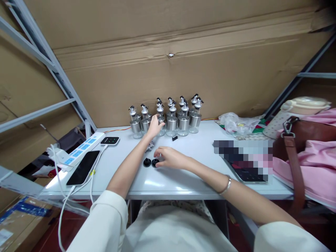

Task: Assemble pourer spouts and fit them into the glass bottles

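Two tight rows of glass oil bottles [172, 124] with steel sleeves and silver-and-black pour spouts stand at the back of the table. My left hand [156, 126] is wrapped around one front-row oil bottle [160, 112], its thumb across the sleeve; part of the grip is hidden. Nearer to me, my right hand [169, 157] curls its thumb and fingertips about a round black stopper [154, 162] on the tabletop. Another black stopper [147, 162] lies just left of it. Under my left forearm, small silver spout parts [150, 146] show partly. A small black piece [174, 138] lies before the bottles.
On the left are a power strip [85, 148], a phone [84, 168] with white cables and a small black-screened device [110, 140]. To the right lie a blurred-out dark device [244, 164], a plastic bag [238, 123] and a brown bag [291, 147]. Cardboard [183, 77] walls the back.
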